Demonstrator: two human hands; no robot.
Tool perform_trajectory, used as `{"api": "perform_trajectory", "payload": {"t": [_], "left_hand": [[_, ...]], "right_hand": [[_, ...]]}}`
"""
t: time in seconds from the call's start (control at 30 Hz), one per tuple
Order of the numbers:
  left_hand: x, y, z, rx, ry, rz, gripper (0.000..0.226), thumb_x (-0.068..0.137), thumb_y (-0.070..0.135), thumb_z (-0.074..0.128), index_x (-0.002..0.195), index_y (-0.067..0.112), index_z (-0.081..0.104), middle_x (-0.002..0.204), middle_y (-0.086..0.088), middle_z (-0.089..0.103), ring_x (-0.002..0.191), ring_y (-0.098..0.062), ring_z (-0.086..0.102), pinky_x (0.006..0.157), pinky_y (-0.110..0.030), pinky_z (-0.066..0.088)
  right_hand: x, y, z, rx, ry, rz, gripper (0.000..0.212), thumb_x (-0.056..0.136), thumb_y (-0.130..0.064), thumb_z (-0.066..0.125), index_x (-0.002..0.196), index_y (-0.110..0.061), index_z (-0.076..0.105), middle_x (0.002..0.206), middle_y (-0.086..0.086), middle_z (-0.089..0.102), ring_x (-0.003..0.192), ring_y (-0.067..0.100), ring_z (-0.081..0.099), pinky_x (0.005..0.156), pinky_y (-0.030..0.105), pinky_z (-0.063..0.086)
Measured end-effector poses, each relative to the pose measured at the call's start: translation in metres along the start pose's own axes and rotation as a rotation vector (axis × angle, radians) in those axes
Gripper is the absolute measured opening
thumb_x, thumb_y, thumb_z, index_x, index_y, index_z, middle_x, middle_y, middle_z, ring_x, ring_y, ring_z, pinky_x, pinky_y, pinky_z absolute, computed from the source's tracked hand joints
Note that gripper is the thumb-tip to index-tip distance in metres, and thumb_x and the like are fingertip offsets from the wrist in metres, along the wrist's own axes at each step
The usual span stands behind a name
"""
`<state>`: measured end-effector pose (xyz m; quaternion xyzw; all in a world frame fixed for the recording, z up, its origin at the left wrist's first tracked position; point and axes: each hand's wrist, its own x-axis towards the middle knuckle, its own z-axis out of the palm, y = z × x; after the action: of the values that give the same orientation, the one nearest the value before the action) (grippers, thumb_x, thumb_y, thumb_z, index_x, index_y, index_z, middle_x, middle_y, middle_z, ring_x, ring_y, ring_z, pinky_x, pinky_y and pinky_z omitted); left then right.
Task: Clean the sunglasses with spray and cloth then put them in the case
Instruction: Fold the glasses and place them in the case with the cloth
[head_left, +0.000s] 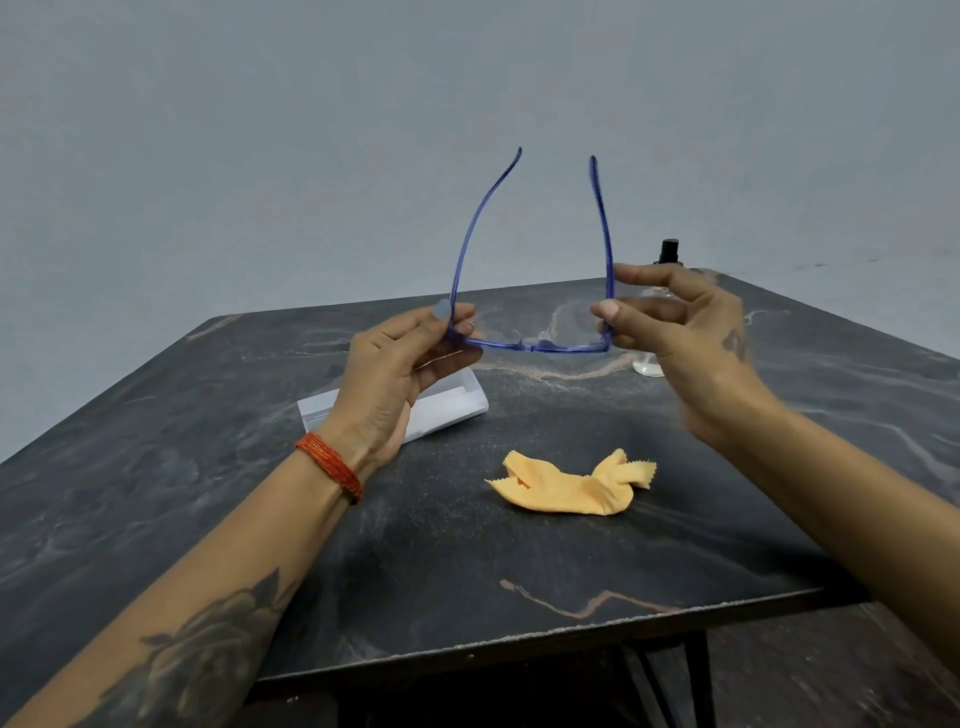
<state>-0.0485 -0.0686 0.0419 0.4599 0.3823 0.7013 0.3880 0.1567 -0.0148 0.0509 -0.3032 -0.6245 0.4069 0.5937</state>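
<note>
Blue-framed sunglasses (535, 347) with clear lenses are held up above the table, both arms unfolded and pointing up and away from me. My left hand (400, 364) pinches the left hinge corner. My right hand (680, 332) pinches the right hinge corner between thumb and fingers. A crumpled orange cloth (571, 486) lies on the table below the glasses. The white case (447, 405) lies behind my left hand, partly hidden by it. A clear spray bottle with a black cap (669, 252) stands behind my right hand, mostly hidden.
The dark marbled table (467, 571) has its front edge near me and a corner at the lower right. A plain grey wall stands behind it. A red thread band circles my left wrist.
</note>
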Motion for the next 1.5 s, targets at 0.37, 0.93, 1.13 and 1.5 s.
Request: {"api": "perform_trajectory", "payload": {"t": [0.37, 0.93, 1.13, 1.5], "left_hand": [[-0.001, 0.005, -0.002, 0.065, -0.066, -0.028, 0.012, 0.067, 0.015, 0.063, 0.069, 0.012, 0.075, 0.075, 0.002, 0.073, 0.073, -0.008, 0.067, 0.069, -0.02, 0.054], [-0.004, -0.002, -0.004, 0.625, -0.287, 0.2, 0.009, 0.074, 0.004, 0.073, 0.077, 0.013, 0.073, 0.084, -0.006, 0.073, 0.086, -0.022, 0.067, 0.079, -0.022, 0.054], [-0.002, -0.008, -0.008, 0.859, -0.277, 0.49, 0.014, 0.074, 0.03, 0.068, 0.084, 0.022, 0.072, 0.079, 0.002, 0.071, 0.074, -0.01, 0.065, 0.068, -0.025, 0.053], [0.004, -0.027, -0.014, 1.27, -0.338, 1.005, 0.015, 0.08, 0.015, 0.06, 0.084, 0.012, 0.075, 0.071, -0.005, 0.064, 0.072, -0.012, 0.046, 0.057, -0.025, 0.041]], "right_hand": [[0.002, 0.018, -0.012, -0.512, -0.285, -0.571, 0.03, 0.08, -0.003, 0.069, 0.108, -0.012, 0.065, 0.085, -0.002, 0.071, 0.084, 0.002, 0.065, 0.069, 0.013, 0.05], [0.013, 0.016, -0.031, -0.231, -0.527, 0.199, 0.023, 0.088, 0.0, 0.058, 0.09, -0.018, 0.073, 0.082, -0.009, 0.074, 0.074, -0.001, 0.06, 0.063, 0.01, 0.045], [0.015, 0.01, -0.039, -0.015, -0.538, 0.279, 0.048, 0.093, -0.006, 0.037, 0.073, -0.019, 0.078, 0.101, 0.0, 0.073, 0.093, 0.013, 0.063, 0.075, 0.028, 0.044], [0.008, 0.025, -0.039, -0.89, -0.453, -0.682, 0.02, 0.071, -0.01, 0.081, 0.085, -0.024, 0.077, 0.073, -0.005, 0.072, 0.064, 0.011, 0.052, 0.055, 0.014, 0.038]]}}
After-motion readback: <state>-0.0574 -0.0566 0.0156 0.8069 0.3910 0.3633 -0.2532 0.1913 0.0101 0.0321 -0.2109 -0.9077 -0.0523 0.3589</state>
